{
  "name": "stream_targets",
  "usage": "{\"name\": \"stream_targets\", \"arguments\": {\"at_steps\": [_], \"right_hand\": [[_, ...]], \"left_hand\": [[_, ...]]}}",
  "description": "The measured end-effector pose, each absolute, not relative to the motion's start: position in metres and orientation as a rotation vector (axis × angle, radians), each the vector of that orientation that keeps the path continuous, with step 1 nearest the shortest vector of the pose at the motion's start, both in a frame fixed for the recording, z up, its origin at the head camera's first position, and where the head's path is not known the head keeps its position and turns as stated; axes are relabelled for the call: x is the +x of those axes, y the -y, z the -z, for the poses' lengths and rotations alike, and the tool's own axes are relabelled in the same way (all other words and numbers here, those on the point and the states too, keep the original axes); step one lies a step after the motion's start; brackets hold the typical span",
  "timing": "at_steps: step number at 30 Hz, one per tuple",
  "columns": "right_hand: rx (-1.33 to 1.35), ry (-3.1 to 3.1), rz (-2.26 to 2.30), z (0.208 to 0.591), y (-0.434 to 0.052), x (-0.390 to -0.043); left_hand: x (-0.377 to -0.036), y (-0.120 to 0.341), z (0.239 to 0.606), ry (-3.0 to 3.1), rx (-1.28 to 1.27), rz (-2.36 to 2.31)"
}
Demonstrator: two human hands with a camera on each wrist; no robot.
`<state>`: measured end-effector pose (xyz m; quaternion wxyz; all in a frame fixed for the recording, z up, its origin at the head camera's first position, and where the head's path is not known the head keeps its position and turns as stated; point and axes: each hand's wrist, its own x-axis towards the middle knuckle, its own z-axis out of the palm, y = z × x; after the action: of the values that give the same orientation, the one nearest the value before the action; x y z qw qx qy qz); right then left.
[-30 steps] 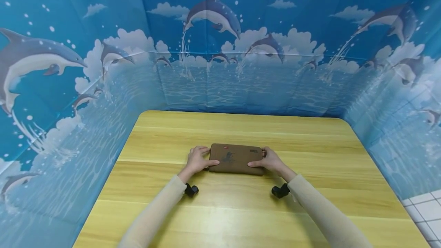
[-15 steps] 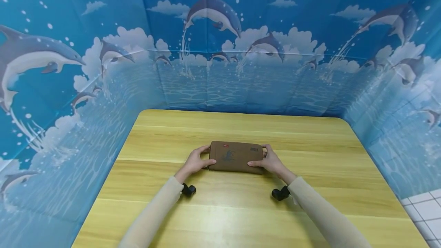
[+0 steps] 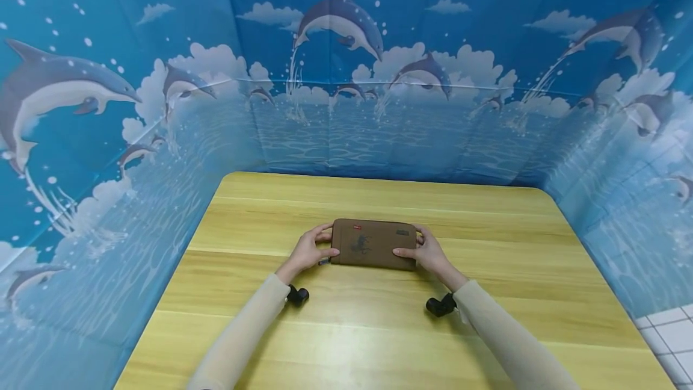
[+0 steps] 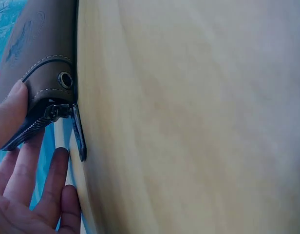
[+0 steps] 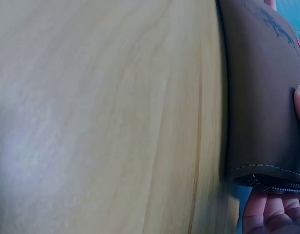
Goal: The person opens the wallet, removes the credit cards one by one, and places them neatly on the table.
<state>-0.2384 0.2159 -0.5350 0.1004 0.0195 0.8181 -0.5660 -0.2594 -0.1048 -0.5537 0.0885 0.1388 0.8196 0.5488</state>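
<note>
A brown zip-around wallet [image 3: 373, 244] with a dark printed figure and a small red tag lies crosswise between my hands, over the middle of the table. My left hand [image 3: 307, 251] grips its left end, thumb on the upper face and fingers at the end and underneath. In the left wrist view, a dark zipper pull [image 4: 79, 131] hangs from that end, beside a metal eyelet [image 4: 65, 80]. The right end is held by my right hand [image 3: 431, 256], its thumb on top. Its fingers curl beneath the zipped edge in the right wrist view.
The wooden table [image 3: 346, 330] has rounded far corners. Behind and on both sides hangs a blue curtain [image 3: 346, 131] printed with dolphins. White tiles [image 3: 668, 330] show at the lower right. A black wrist camera [image 3: 299, 296] sits at the left wrist.
Both hands have shifted the wallet slightly away from me, with its front face tipped a little more toward me. The zipper pull at its left end now shows more plainly.
</note>
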Motion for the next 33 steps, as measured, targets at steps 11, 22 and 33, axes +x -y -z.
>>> {"name": "stream_targets", "arguments": {"at_steps": [11,22,33], "right_hand": [[0.032,-2.347,1.685,0.536,-0.214,-0.241],[-0.015,-2.280,1.728,0.541,-0.215,-0.241],[-0.018,-2.228,1.768,0.542,-0.221,-0.242]], "left_hand": [[-0.260,0.106,0.553,-2.393,0.395,-1.735],[-0.261,0.110,0.554,-2.363,0.446,-1.735],[-0.263,0.116,0.554,-2.625,0.668,-1.252]]}}
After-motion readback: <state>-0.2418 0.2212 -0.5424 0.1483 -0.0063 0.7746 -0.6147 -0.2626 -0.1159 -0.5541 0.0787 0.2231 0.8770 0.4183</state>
